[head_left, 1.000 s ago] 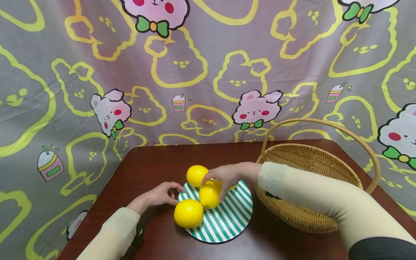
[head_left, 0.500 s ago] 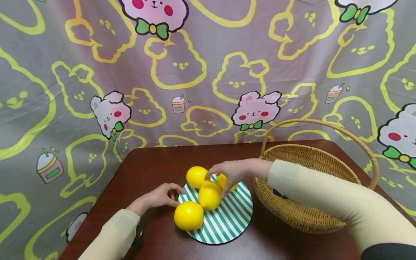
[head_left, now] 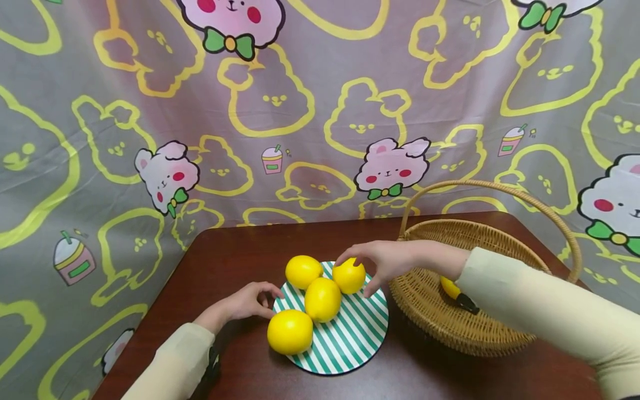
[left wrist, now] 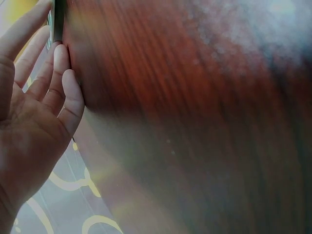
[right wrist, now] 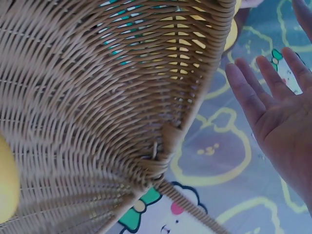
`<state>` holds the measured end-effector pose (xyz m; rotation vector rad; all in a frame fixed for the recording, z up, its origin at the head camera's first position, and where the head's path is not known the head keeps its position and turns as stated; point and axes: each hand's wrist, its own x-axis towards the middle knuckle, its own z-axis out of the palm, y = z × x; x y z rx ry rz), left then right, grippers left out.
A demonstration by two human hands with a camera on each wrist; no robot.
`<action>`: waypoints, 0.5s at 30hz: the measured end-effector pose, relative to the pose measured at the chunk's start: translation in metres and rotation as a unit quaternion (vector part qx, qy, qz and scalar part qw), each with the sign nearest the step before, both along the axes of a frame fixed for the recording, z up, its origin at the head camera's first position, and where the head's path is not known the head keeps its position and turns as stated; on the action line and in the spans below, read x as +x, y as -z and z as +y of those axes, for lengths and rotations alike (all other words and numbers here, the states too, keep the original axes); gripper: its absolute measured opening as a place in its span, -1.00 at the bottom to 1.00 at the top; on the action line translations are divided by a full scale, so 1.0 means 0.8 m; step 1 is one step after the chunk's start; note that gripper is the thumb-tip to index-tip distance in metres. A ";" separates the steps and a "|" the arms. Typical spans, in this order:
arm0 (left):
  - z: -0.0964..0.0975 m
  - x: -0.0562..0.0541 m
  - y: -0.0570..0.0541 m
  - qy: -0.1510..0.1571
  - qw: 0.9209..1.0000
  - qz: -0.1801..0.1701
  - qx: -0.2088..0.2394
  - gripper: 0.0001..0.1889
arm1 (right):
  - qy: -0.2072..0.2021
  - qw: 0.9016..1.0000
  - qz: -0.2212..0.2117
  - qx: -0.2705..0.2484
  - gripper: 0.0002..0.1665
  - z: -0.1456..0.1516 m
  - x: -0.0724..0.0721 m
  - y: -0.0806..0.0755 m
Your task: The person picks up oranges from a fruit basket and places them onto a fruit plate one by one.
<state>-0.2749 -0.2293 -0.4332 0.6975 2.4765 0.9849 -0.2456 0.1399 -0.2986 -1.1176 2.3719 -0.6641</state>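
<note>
Several yellow lemons rest on a round green-and-white striped mat: a front-left lemon, a middle lemon, a back-left lemon and a back-right lemon. My left hand lies at the mat's left rim with loosely bent fingers; the left wrist view has its fingertips right at the edge. Above the mat's right side is my right hand, fingers spread and holding nothing, overlapping the back-right lemon in the head view. Another yellow fruit lies inside the wicker basket, partly hidden by the right wrist.
The basket's tall arched handle rises on the right, and the right forearm crosses over the basket. A dark red wooden table carries everything. Behind it hangs a patterned cloth.
My right hand has drawn back to the right, off the middle lemon, uncovering the back-right lemon. The fruit in the basket has come into view. The left hand stays put.
</note>
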 end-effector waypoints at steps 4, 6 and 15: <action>-0.001 0.001 0.002 -0.002 1.000 0.001 0.003 -0.56 | 0.010 1.000 0.003 -0.013 -0.16 0.018 0.007 -0.002; -0.001 0.001 0.002 -0.002 1.000 0.003 0.003 -0.57 | 0.019 1.000 0.000 -0.021 -0.15 0.027 0.012 -0.005; 0.001 0.001 0.001 -0.012 1.000 -0.001 0.002 -0.56 | 0.052 0.997 0.031 -0.041 -0.17 0.068 0.027 -0.020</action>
